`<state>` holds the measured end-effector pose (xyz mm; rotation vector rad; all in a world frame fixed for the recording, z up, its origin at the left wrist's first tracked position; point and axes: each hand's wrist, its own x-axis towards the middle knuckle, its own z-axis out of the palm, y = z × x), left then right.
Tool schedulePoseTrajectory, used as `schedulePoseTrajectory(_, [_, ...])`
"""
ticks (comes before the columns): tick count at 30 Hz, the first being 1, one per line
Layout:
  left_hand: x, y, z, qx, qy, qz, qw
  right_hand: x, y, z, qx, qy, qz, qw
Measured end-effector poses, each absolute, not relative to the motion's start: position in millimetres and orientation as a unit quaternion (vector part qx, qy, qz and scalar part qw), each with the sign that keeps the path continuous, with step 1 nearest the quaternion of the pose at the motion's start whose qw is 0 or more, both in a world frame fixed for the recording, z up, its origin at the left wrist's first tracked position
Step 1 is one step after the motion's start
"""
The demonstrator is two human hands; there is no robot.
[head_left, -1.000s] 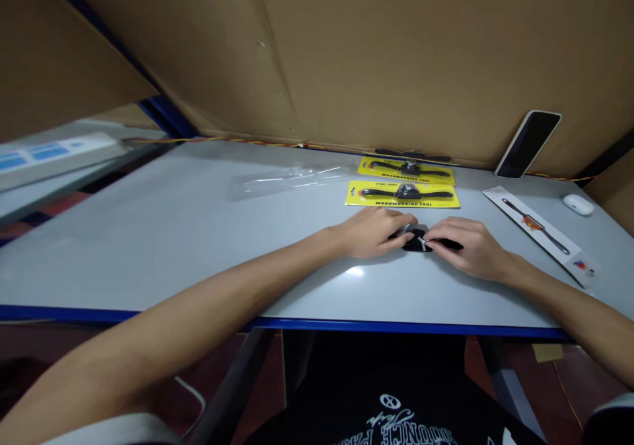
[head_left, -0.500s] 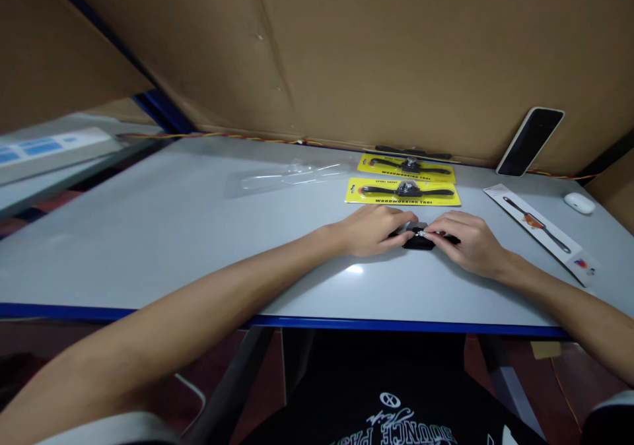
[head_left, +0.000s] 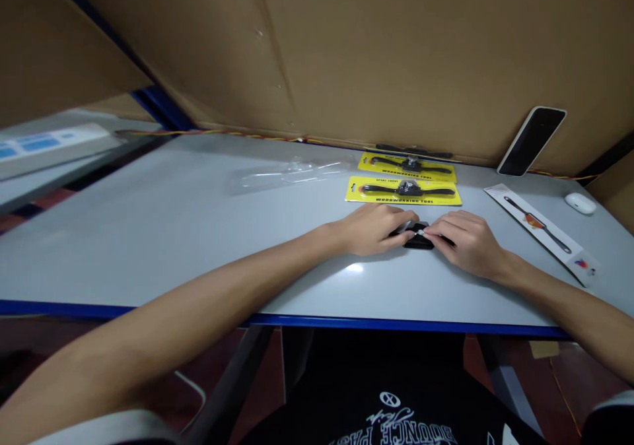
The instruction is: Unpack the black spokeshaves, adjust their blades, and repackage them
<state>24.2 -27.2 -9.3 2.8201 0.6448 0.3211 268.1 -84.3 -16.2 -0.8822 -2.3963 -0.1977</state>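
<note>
A black spokeshave (head_left: 419,242) lies on the table between my hands, its two handles mostly covered by my fingers. My left hand (head_left: 379,228) grips it from the left, with thumb and fingers closed around that side. From the right, the thumb and fingertips of my right hand (head_left: 463,239) pinch a small silvery screw or knob (head_left: 421,232) at the middle of the tool. Just beyond the hands is a packaged spokeshave (head_left: 409,191) on a yellow card, with a second yellow pack (head_left: 407,166) behind it.
Clear plastic blister shells (head_left: 297,171) lie at the back middle. A white card (head_left: 539,230) picturing a spokeshave lies at right, near a white earbud case (head_left: 580,203). A phone (head_left: 531,141) leans on the back board. Another dark spokeshave (head_left: 413,151) is against the board.
Both hands stay in nearly the same place on the spokeshave. Only the right fingers have shifted very slightly at the silvery part; the camera view has moved a little.
</note>
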Motion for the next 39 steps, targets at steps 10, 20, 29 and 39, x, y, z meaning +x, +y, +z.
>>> schedulePoseTrajectory(10, [24.8, -27.0, -9.8, 0.961, 0.239, 0.085, 0.112, 265.4, -84.9, -14.7, -0.319, -0.898, -0.095, 0.288])
schedulePoseTrajectory(20, [25.2, -28.3, -7.2, 0.963, 0.230, 0.090, 0.109, 263.9, -88.1, -13.6, -0.321, -0.900, -0.134, 0.263])
schedulePoseTrajectory(29, [25.0, -26.8, -9.9, 0.962, 0.228, 0.098, 0.114, 261.1, -87.9, -13.6, -0.293, -0.890, -0.189, 0.293])
schedulePoseTrajectory(39, [24.8, -28.0, -8.0, 0.962, 0.228, 0.100, 0.116, 264.3, -84.6, -13.2, -0.312, -0.899, -0.107, 0.288])
